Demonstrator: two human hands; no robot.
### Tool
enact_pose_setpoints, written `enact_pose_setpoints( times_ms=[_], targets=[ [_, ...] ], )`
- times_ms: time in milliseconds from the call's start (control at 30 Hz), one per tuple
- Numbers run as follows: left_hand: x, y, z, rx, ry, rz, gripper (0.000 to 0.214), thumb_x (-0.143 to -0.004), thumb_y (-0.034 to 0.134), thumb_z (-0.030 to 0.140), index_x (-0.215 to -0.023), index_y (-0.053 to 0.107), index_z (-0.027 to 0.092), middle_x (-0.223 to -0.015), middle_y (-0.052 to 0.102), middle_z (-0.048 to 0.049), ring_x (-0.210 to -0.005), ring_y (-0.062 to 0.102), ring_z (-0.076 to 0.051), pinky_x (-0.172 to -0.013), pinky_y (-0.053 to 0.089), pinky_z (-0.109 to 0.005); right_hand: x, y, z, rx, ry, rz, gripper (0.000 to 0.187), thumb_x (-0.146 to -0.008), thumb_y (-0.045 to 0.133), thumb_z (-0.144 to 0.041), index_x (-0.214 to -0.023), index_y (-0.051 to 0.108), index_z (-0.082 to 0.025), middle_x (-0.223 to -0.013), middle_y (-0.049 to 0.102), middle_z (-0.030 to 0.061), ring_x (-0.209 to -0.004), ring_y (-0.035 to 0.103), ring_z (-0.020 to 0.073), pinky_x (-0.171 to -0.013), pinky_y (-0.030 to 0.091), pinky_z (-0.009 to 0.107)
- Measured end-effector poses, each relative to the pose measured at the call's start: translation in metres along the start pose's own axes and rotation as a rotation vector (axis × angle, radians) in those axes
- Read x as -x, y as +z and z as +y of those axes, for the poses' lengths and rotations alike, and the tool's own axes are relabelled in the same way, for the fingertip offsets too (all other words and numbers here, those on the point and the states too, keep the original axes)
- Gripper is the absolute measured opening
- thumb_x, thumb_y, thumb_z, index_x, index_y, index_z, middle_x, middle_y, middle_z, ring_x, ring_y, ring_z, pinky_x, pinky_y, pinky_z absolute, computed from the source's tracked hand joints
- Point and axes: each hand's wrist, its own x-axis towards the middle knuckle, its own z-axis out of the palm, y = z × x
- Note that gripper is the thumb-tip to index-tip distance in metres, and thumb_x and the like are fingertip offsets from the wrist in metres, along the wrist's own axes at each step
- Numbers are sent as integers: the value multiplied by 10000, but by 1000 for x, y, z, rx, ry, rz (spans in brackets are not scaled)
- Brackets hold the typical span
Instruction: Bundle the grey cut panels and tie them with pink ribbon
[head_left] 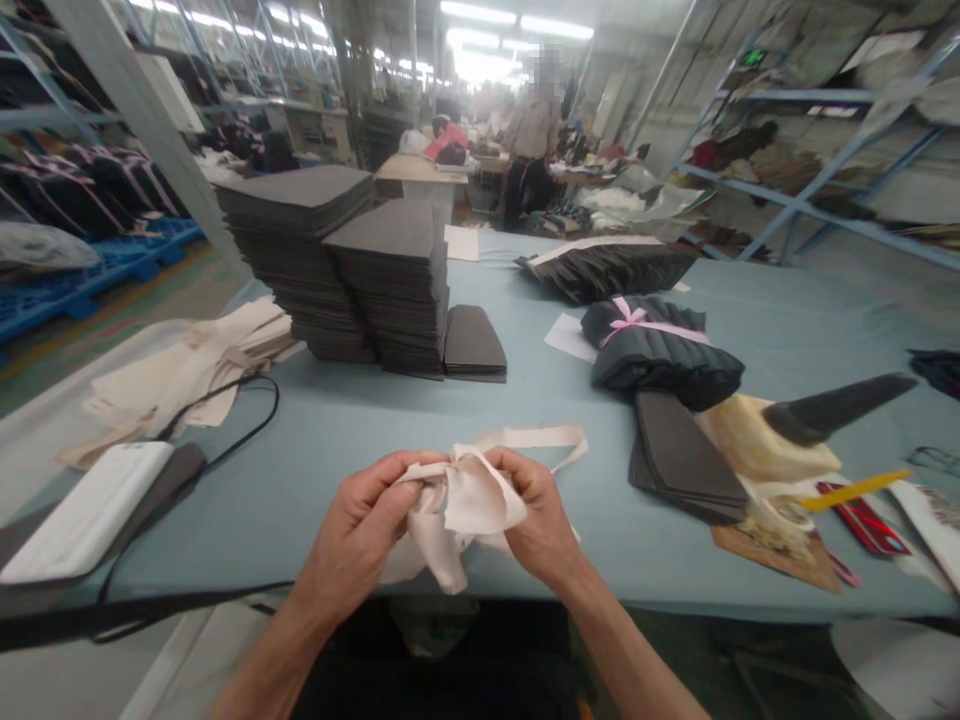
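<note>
Both hands meet over the front edge of the table, holding a crumpled cream fabric piece (484,495) with straps. My left hand (360,530) pinches its left side between thumb and fingers. On the other side, my right hand (536,510) grips it with curled fingers, partly hidden behind the cloth. A loose end of the fabric hangs down between the hands, and a strap (547,437) loops out behind them onto the blue table (322,450). Beyond the hands stand tall stacks of dark grey panels (390,270), with a low pile (475,345) beside them.
Cream fabric pieces (187,375) and a white power bank (94,510) with a black cable lie left. To the right are a ribbon-tied black bundle (660,350), grey panels (686,455), a yellow block (772,440) and red scissors-like item (862,518). A person (531,140) stands far back.
</note>
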Motion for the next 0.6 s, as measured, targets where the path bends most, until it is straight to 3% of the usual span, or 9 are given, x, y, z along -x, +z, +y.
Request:
enact_pose_setpoints(
  times_ms=[133,233,367,467,600],
  targets=[
    [5,-1,8,-203,130,6,319,-918,640,395,-1066,784,152,-904,761,-52,-807,665,-175,-742,502,-223,1,0,5,3,-31,42,282,-888,723,-422,-760,665,-178,-693,582,-14,-605,443,109,-576,401,215],
    [9,-2,14,-308,131,-25,334,-908,645,414,-1095,773,170,-921,771,-39,-808,682,-184,-730,511,-228,3,1,6,-12,-74,51,256,-919,699,-419,-815,699,-185,-766,631,6,-664,500,130,-626,442,230],
    [9,4,20,-425,136,19,350,-861,690,413,-1125,764,196,-1000,784,-41,-862,700,-204,-777,526,-249,5,2,-1,3,-51,-51,217,-838,768,-373,-787,697,-175,-717,617,-10,-631,492,123,-581,415,217],
    [7,12,21,-502,188,108,330,-796,766,358,-1089,779,207,-917,770,-33,-776,670,-184,-754,512,-244,7,3,-5,77,14,-95,186,-805,752,-333,-750,687,-167,-684,611,-19,-620,484,119,-577,405,213],
    [6,17,18,-523,248,175,243,-787,803,347,-993,774,221,-773,707,10,-606,565,-132,-618,449,-221,10,4,-6,110,74,-55,161,-823,721,-315,-746,663,-185,-707,611,-17,-662,504,136,-608,422,226]
  ],
)
